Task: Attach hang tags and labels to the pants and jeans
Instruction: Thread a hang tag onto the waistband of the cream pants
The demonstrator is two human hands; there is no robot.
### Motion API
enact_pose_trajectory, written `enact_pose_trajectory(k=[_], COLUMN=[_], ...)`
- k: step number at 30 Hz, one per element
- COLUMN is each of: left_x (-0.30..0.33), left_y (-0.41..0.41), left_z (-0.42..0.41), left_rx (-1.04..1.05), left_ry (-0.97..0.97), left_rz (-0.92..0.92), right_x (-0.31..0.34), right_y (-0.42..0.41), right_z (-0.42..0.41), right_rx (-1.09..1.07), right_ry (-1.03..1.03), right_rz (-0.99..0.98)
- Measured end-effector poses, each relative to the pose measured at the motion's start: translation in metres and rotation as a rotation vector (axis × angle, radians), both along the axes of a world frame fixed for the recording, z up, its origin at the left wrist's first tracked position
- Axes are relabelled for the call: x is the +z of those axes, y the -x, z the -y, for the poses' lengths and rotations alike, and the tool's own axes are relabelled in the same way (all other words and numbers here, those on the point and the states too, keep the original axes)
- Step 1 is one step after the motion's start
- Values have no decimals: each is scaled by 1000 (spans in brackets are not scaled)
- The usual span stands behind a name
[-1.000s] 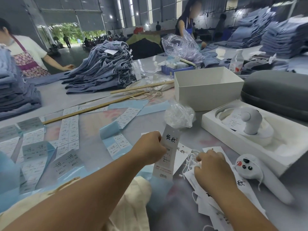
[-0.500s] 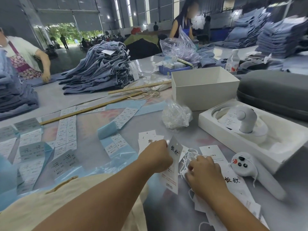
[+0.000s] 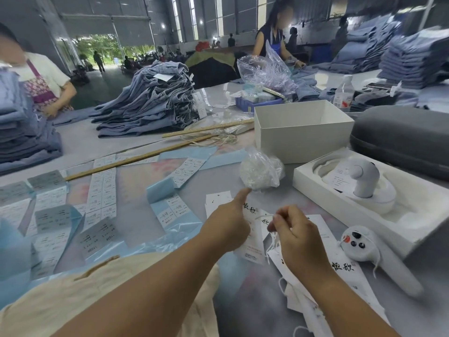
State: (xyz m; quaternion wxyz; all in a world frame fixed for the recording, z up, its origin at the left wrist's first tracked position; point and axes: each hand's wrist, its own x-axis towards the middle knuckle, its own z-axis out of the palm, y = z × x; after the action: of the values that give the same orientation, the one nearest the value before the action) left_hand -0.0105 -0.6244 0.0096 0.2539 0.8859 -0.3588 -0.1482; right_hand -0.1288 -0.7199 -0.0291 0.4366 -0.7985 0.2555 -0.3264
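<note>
Two hands work over desk. Left hand clamps hang tag, holds it upright, index finger extended, likely keeping hole end exposed. Right hand pinches white string at tag top, apparently to thread it. Spare tags lie beneath right hand for quick reach. Jeans stack well apart, far side of desk.

Left hand holds hang tag; right hand pinches string

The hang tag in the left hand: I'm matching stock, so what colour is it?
White with black printed characters; the hang tag shows best in the head view.
</note>
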Motion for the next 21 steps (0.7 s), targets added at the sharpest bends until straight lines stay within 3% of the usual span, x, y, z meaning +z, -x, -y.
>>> enact_pose_trajectory(k=[5,12,16,21], left_x=[6,26,36,50], left_y=[2,-8,-16,-15], left_z=[-4,-18,-30,-56], left_rx=[-99,-147,-40,17], left_ry=[60,362,364,450], left_rz=[-156,-349,-273,-312], right_x=[19,25,36,51], right_y=[-7,-17,-26,-33], right_z=[-4,-12,-25,-51], right_rx=[58,95,116,132], right_ry=[-232,-380,-281,-172], right_rz=[93,142,116,152])
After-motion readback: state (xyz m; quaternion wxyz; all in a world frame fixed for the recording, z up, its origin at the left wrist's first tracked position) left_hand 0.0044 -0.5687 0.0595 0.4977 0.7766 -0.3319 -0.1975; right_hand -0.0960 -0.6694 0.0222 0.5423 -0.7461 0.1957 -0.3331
